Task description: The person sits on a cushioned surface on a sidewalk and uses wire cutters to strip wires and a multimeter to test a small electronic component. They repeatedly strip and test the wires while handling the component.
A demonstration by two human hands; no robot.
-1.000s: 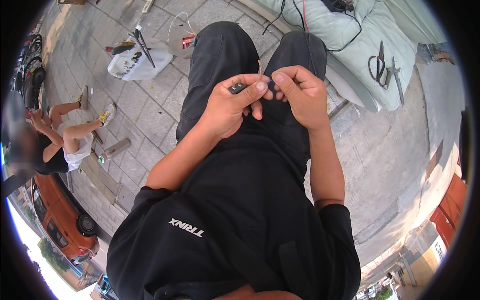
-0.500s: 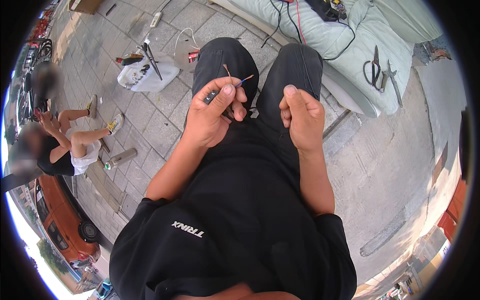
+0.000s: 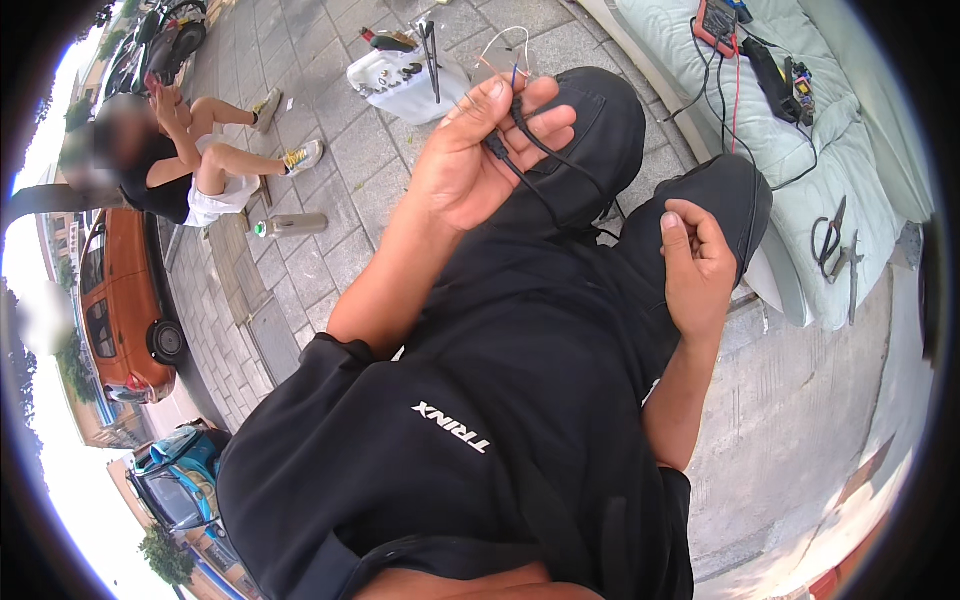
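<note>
"So, how do the person's hands stand?"

"The right hand is loosely curled over the right thigh; whether anything is inside cannot be told. The left hand, palm partly turned up, holds a black cord in front of the left knee. Its thumb is bent toward the forefinger."

"Where does the cord go?"

"Two black lengths slant from the fingers toward the lap. A thin blue wire sticks up past the fingertips."

"And beyond the knees?"

"To the right, scissors lie on a pale green pad; farther along it are a bare circuit board and a red meter. Ahead, a white plastic sheet bears small dark parts."

"Farther off?"

"At left, a bottle lies on the paving near a seated person; an orange car stands behind."
</note>
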